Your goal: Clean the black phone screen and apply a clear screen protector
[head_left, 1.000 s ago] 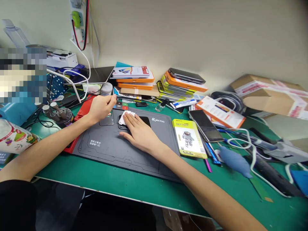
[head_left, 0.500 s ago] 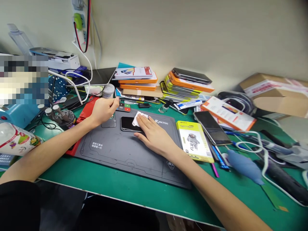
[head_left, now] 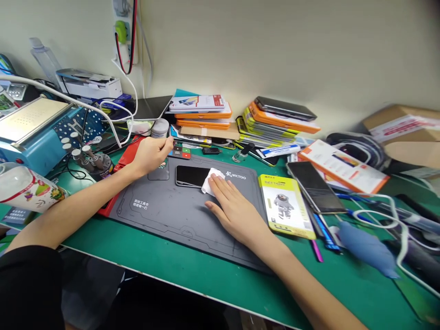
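Place: a phone repair workshop
Desk [head_left: 144, 256]: green, with dark work mat [head_left: 185, 211]
Supplies: battery pack [head_left: 287, 206], loose phone [head_left: 315, 187], blue air blower [head_left: 366, 247]

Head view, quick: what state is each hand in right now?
Left hand: curled closed; whether it holds anything cannot be told.
Right hand: open, fingers laid on the white tissue at the phone's right end.

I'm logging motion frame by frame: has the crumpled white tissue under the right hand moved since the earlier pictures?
Yes. The white tissue has moved right, toward the printed white logo on the grey mat.
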`<state>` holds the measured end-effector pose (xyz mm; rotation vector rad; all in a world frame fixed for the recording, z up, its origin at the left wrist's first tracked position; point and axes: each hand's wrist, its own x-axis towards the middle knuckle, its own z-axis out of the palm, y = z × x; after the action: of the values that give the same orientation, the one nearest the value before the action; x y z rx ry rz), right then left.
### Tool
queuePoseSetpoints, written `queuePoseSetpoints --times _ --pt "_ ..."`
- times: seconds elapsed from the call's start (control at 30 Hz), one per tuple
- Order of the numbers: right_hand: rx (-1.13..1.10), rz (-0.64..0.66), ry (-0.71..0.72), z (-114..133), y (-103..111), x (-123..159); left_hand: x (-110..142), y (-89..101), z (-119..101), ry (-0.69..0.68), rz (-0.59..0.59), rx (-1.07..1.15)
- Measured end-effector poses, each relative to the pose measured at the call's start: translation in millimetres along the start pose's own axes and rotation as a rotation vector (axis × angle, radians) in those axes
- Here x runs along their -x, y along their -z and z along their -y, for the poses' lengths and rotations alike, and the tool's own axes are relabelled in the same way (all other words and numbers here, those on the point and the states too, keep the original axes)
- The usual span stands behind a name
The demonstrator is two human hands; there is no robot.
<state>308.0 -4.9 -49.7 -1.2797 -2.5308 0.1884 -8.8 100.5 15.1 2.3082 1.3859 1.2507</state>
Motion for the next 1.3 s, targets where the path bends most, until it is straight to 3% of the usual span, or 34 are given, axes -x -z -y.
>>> queuePoseSetpoints --times 0.17,0.37,0.87,1.3 --pt "-0.064 -0.01 -0.029 -2.8 -5.9 0.6 1.0 0.6 3.9 -0.01 -0.011 -0.007" --pt "-0.043 0.007 -0.047 -1.0 -4.0 2.1 -3.4 0.2 8.2 -0.125 -0.077 -0.061" --pt "0.04 -0.089 0.0 -1.6 -9.0 4.6 5.1 -2.4 1.6 -0.315 0.033 -0.103" --pt "0.034 -0.059 -0.038 4.7 -1.2 4.3 -2.0 4.3 1.4 -0.45 0.082 -0.057"
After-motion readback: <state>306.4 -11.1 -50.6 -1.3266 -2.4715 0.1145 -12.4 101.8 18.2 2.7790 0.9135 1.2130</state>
